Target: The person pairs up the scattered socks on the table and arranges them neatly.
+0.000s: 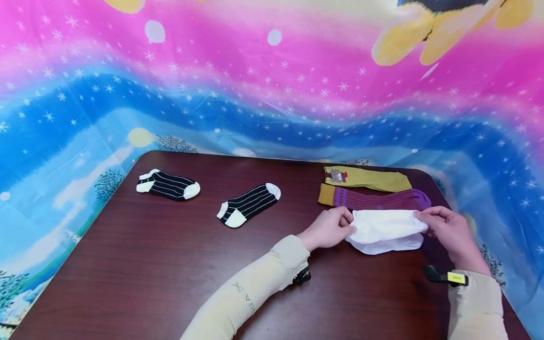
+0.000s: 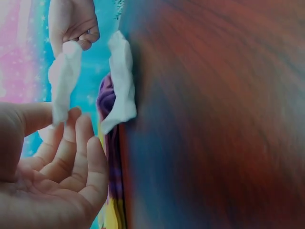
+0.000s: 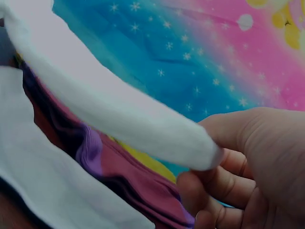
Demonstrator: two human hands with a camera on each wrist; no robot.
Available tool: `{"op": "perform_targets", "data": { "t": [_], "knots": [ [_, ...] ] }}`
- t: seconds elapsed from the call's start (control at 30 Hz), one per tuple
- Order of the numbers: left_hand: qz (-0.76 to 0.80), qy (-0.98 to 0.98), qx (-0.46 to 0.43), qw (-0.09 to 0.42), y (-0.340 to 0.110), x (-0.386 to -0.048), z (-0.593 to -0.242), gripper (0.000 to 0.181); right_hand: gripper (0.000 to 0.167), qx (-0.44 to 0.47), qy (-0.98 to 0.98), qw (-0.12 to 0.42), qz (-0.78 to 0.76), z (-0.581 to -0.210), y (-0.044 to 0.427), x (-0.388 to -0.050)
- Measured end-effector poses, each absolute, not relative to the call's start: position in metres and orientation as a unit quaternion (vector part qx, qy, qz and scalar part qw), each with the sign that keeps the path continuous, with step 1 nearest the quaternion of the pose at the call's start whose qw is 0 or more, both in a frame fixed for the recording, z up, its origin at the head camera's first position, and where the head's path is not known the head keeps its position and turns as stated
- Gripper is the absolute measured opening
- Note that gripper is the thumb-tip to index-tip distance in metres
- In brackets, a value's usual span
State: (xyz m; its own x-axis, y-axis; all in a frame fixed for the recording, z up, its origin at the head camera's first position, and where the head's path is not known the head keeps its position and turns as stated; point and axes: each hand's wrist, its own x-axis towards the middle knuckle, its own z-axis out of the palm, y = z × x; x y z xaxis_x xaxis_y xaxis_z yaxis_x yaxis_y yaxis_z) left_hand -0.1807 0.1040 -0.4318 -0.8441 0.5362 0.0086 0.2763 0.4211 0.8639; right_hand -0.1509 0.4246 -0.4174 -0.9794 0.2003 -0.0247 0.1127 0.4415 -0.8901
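On the right of the table [image 1: 170, 264], left hand [image 1: 328, 229] and right hand [image 1: 452, 231] pinch a white sock [image 1: 384, 224] by its ends, raised over a second sock [image 1: 386, 247]. Level, even tension should help align their edges without creases.

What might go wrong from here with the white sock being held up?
The held sock is pinched at its ends by the left fingers and right fingers, so it might slip or sag. Lowered askew, it might land out of line with the lower sock, or bump the purple sock close behind.
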Motion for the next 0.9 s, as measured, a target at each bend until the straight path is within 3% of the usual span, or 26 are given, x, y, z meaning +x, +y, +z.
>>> {"op": "perform_targets", "data": {
  "t": [0.17,0.53,0.9],
  "knots": [
    [0.460,0.847,0.217,0.153,0.113,-0.175,-0.431,0.013,0.020,-0.099,-0.865,0.020,0.492,-0.422,0.431,-0.146],
    [0.384,0.888,0.218,0.127,0.125,-0.167,-0.436,0.008,0.045,-0.130,-0.902,-0.025,0.410,-0.428,0.433,-0.140],
    [0.365,0.899,0.207,0.126,0.127,-0.168,-0.439,0.010,0.051,-0.106,-0.906,-0.052,0.406,-0.438,0.441,-0.134]
  ]
}}
